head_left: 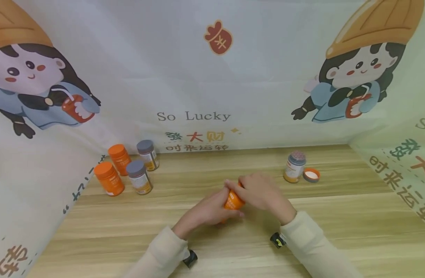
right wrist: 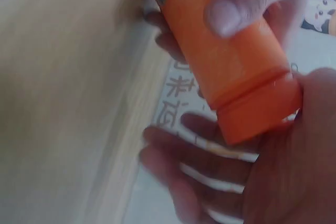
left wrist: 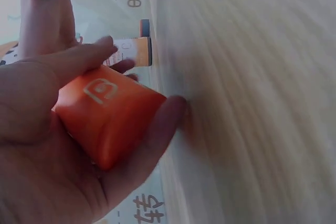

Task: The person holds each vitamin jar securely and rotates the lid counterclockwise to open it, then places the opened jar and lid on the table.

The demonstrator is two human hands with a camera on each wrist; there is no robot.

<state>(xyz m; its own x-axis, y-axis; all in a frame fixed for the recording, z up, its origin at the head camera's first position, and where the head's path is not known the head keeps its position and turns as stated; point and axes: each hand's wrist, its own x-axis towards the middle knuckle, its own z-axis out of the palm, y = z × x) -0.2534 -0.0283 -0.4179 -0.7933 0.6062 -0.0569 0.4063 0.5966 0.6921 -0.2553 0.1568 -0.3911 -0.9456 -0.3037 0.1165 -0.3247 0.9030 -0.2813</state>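
An orange screw-cap bottle (head_left: 234,201) is tilted above the wooden table between both hands. My left hand (head_left: 212,208) grips its body; in the right wrist view, that hand's thumb (right wrist: 228,17) lies across the orange side. My right hand (head_left: 262,191) is at the capped end. The right wrist view shows the orange cap (right wrist: 260,109) close against the palm, with the right fingers (right wrist: 205,161) loosely extended below it rather than wrapped round it. In the left wrist view the bottle's orange surface (left wrist: 110,111) shows between the left thumb and fingers.
At the back left stand two orange bottles (head_left: 109,178) and two grey-capped bottles (head_left: 139,177). Toward the back right, an uncapped bottle (head_left: 294,168) stands beside an upturned cap (head_left: 311,175). A printed cloth (head_left: 261,96) hangs along the wooden table's (head_left: 129,227) back edge.
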